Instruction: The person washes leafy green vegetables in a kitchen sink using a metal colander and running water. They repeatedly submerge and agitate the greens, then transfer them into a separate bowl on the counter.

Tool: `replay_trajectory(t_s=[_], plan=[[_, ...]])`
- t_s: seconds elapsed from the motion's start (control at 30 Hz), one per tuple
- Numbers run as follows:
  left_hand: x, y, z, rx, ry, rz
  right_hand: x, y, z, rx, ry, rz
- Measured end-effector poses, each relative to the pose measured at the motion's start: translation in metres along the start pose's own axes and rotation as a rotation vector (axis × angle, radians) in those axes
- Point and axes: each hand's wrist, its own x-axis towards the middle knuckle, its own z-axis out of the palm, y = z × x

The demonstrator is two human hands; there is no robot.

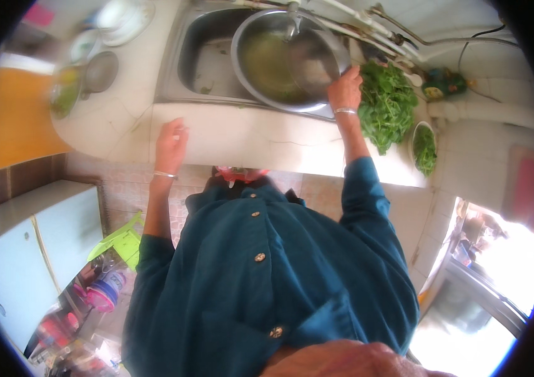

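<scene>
A large stainless steel basin (243, 77) with greenish water in it rests over the right part of the sink (168, 89), beneath the faucet (293, 23). My right hand (345, 89) grips the rim of a blurred metal bowl (316, 61) tilted inside that basin. My left hand (171, 145) hovers at the counter's (229, 136) front, holding nothing, fingers loosely bent and apart from the thumb. Right of my right hand lies a heap of leafy greens (387, 106). Beyond it stands a bowl of chopped greens (425, 150).
White plates (123, 23) and a small metal pot (101, 71) stand on the left counter. Pipes (366, 28) run along the wall behind the sink. A green plastic stool (123, 240) and a pale blue cabinet (55, 249) are low on the left.
</scene>
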Motion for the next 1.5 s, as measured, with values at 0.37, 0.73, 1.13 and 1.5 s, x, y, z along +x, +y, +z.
replay_trajectory(t_s=[0.37,0.73,1.13,1.5], plan=[[0.021,0.016,0.043,0.286,-0.029,0.346,-0.011,0.012,0.012,1.251,-0.412,0.709],[0.085,0.067,0.128,-0.659,-0.379,-0.453,-0.078,-0.034,0.065,1.569,-0.764,0.642],[0.098,0.056,0.157,-0.905,-0.176,-0.511,0.028,-0.036,0.005,0.75,0.107,-0.146],[0.1,0.068,0.147,-0.885,-0.233,-0.553,0.039,-0.089,0.044,0.686,0.178,-0.397]])
